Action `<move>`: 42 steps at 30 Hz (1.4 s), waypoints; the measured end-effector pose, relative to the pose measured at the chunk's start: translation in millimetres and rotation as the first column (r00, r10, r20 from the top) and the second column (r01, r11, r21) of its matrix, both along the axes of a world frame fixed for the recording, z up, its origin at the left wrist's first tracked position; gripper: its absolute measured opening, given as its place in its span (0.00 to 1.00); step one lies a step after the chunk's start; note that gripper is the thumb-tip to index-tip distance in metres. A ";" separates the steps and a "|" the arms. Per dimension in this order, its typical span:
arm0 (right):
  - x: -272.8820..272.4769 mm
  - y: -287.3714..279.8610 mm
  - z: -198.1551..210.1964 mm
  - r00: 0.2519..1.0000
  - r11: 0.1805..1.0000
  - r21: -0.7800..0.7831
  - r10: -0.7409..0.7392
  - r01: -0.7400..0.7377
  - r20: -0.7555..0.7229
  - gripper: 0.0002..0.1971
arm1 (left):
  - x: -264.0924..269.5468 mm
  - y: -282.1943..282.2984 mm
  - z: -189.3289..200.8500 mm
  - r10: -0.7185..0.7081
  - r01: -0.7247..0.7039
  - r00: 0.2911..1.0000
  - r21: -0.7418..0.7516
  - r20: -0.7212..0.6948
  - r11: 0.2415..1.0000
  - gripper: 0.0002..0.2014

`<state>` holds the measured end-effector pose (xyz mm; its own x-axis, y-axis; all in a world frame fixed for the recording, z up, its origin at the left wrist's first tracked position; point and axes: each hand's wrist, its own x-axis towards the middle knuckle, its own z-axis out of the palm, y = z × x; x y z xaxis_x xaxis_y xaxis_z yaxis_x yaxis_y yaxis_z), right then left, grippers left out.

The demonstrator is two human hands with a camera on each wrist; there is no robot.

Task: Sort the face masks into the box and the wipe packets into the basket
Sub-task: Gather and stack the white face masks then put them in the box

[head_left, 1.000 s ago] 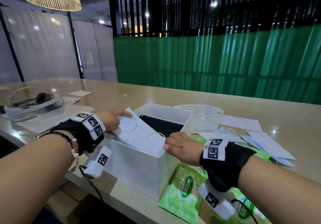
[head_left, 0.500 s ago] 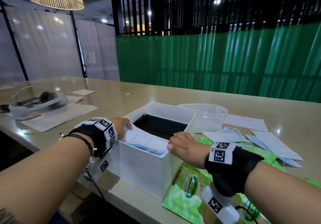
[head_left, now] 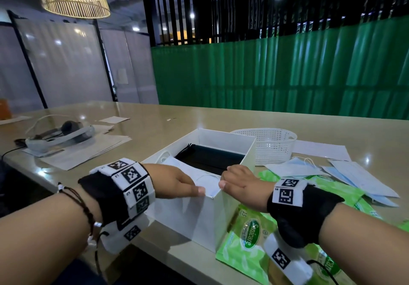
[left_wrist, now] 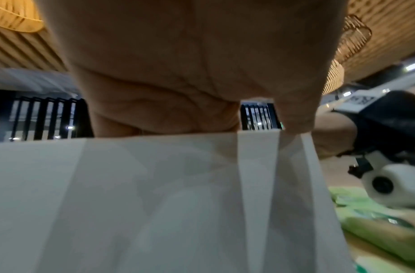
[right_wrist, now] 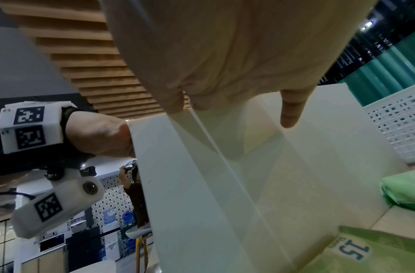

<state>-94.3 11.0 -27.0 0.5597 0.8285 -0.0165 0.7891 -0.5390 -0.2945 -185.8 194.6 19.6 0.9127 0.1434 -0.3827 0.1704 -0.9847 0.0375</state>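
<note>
The head camera looks forward and down across the beige table [head_left: 221, 116], while both wrist cameras sit low, tilted upward, right against the open white cardboard box [head_left: 183, 216], which all three views share.

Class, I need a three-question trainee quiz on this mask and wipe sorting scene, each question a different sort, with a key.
1. True or false: the white basket already holds a wipe packet.
2. Where does the light blue mask under both hands lie? A) on the table B) in the white box C) in the basket
3. Fill in: the left hand and right hand meet at the box's near ___.

Key: 1 false, no packet shows in it; 2 B; 3 corner.
</note>
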 end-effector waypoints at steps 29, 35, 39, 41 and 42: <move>7.1 2.5 -6.9 0.995 0.998 0.014 0.053 -0.055 0.085 0.16 | 40.4 35.6 -10.8 0.331 -0.331 0.939 -0.012 0.092 0.944 0.39; 1.8 0.9 -6.4 0.983 0.998 -0.043 0.044 -0.037 0.178 0.33 | 51.0 28.4 -19.0 0.402 -0.394 0.914 -0.126 0.050 0.910 0.39; 5.4 1.7 -8.3 0.993 0.998 0.031 0.045 -0.048 0.106 0.20 | 44.5 21.3 -20.2 0.347 -0.342 0.938 -0.148 0.009 0.928 0.37; 5.8 3.6 -9.6 0.988 0.997 -0.028 0.068 -0.065 0.141 0.32 | 40.2 23.5 -18.7 0.347 -0.342 0.938 -0.167 -0.001 0.925 0.49; 5.7 3.4 -9.2 0.983 0.996 -0.048 0.079 -0.072 0.167 0.42 | 39.2 25.1 -18.2 0.321 -0.317 0.947 -0.178 -0.008 0.931 0.55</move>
